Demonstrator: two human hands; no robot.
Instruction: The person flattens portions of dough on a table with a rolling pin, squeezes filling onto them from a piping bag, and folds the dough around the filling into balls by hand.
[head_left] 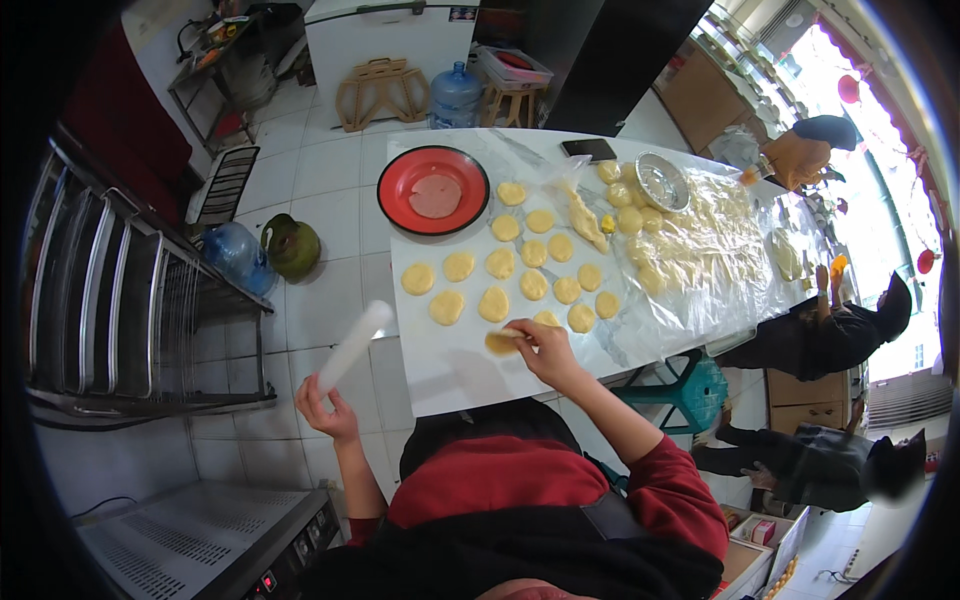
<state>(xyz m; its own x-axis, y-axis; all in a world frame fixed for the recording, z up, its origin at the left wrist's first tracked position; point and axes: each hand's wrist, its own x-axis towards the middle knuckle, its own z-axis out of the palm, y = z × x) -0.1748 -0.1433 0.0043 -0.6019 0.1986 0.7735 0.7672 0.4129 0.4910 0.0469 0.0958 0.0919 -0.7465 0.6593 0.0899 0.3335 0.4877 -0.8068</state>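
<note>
Seen from the wearer's head, looking down: a person in red sleeves and a dark apron stands at a white marble-patterned table [438, 385]. The left hand [325, 410] is out past the table's left edge, fingers loosely curled around the lower end of a white rod [355, 347], which is smeared by motion and tilts up to the right. The right hand [545, 358] is over the near part of the table, thumb and fingers pinched together on the edge of a piece of dough [499, 344] — also blurred, so its exact shape is hard to tell.

Beyond that hand, flattened dough rounds [500, 264], pale yellow, lie in loose rows across the table. At the far left corner sits a red dish [394, 205] with a black rim, holding a smooth pink mass [436, 196]. To the right are a dark phone [589, 149], a group of dough balls [630, 220], a round metal bowl [664, 182] and a wide clear plastic sheet [710, 245] with more dough beneath it.

A green stool [697, 390] stands by the near side; a metal rack [125, 310] is on the left. Other people are on the right — one holds something orange [838, 265].
</note>
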